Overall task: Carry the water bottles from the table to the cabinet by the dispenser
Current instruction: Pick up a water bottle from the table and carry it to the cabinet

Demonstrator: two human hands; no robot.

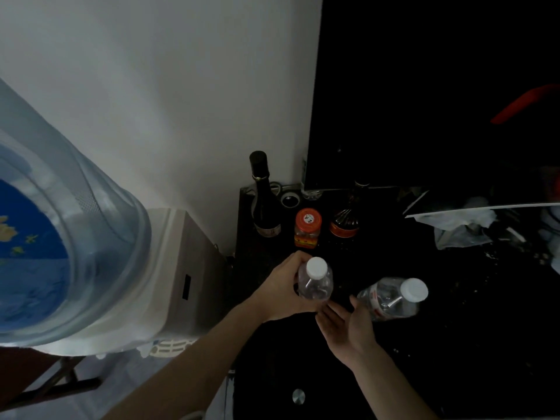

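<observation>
Black stone-like cabinet [439, 344] top fills the right of our view, with the dispenser [169, 268] and its blue jug [60, 222] at nine o'clock. We have both bottles here already. Our left hand [285, 289] is wrapped around the first bottle [315, 283], upright near the cabinet's left edge; whether its base rests on the top we cannot tell. Our right hand [345, 325] is spread, palm up, holding nothing, and the second bottle [391, 298] leans at two o'clock from it, just beside the fingers, seemingly just let go. At twelve o'clock stand a wine bottle [263, 201], an orange-lidded jar [307, 228] and a brown bottle [345, 219]. We judge the carrying nearly done: only releasing the first bottle remains, plus any bottles left on the unseen table.
</observation>
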